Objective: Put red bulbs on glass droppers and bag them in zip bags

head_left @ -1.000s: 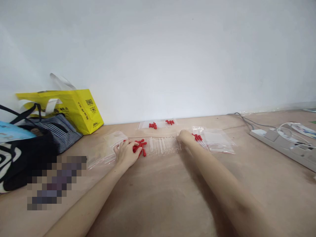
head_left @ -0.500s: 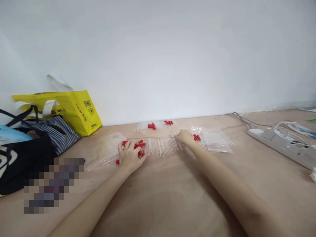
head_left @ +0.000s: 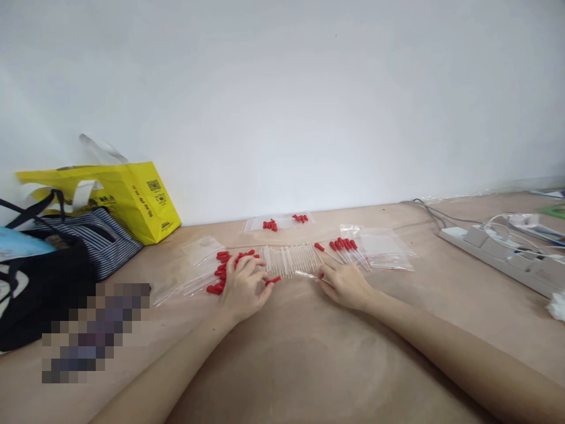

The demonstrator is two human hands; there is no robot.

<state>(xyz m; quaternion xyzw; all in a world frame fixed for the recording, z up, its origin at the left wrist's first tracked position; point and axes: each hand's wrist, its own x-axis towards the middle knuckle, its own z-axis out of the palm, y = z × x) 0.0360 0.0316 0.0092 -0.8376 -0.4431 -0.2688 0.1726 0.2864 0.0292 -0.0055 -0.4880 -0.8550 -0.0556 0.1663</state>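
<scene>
My left hand (head_left: 244,290) is closed on a red rubber cap (head_left: 273,280) at its fingertips, beside a pile of red caps (head_left: 215,289). My right hand (head_left: 346,285) pinches a clear thin tube (head_left: 306,275) that points left toward the cap; the two are apart. Behind and between my hands lies a row of clear tubes (head_left: 289,259). To the right of the row, several tubes with red caps on their ends (head_left: 343,244) lie side by side.
Clear zip bags (head_left: 388,250) lie on the right, others (head_left: 200,253) on the left. A bag with red caps (head_left: 280,223) rests near the wall. A yellow bag (head_left: 145,203) and a striped pouch (head_left: 101,238) stand left; a white power strip (head_left: 498,256) lies right.
My right hand has come back toward me from the tube row with a clear tube. My left hand has shifted right with a red cap. Another capped tube now shows beside the row.
</scene>
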